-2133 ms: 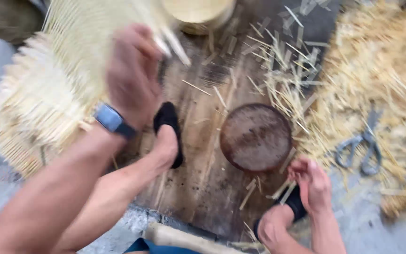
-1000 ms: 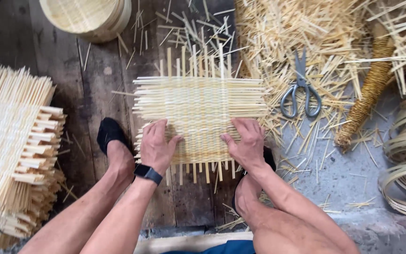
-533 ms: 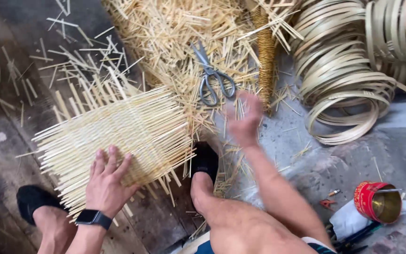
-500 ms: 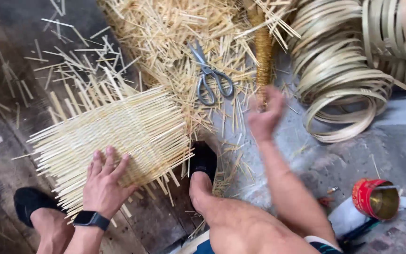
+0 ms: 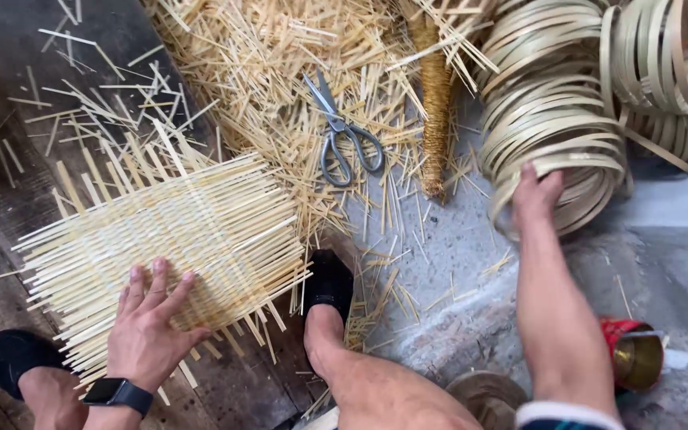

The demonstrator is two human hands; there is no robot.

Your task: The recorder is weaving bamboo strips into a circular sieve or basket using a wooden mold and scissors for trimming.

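Observation:
A flat woven mat of pale bamboo strips (image 5: 177, 239) lies on the dark wooden boards. My left hand (image 5: 149, 322), with a dark watch at the wrist, rests flat on the mat's near edge, fingers spread. My right hand (image 5: 537, 193) reaches far right and touches the lowest of a stack of bamboo hoops (image 5: 555, 119). Whether its fingers close around a hoop I cannot tell. My feet in black slippers (image 5: 330, 280) sit on either side of the mat.
Metal scissors (image 5: 342, 135) lie on a heap of bamboo offcuts (image 5: 280, 72), beside a wrapped fibre bundle (image 5: 435, 103). More hoops (image 5: 670, 56) pile at the top right. A red tin (image 5: 635, 354) stands on the concrete at the lower right.
The mat was set down on the boards and my left hand stayed on it. My right hand left the mat and swept right past the scissors to the hoops.

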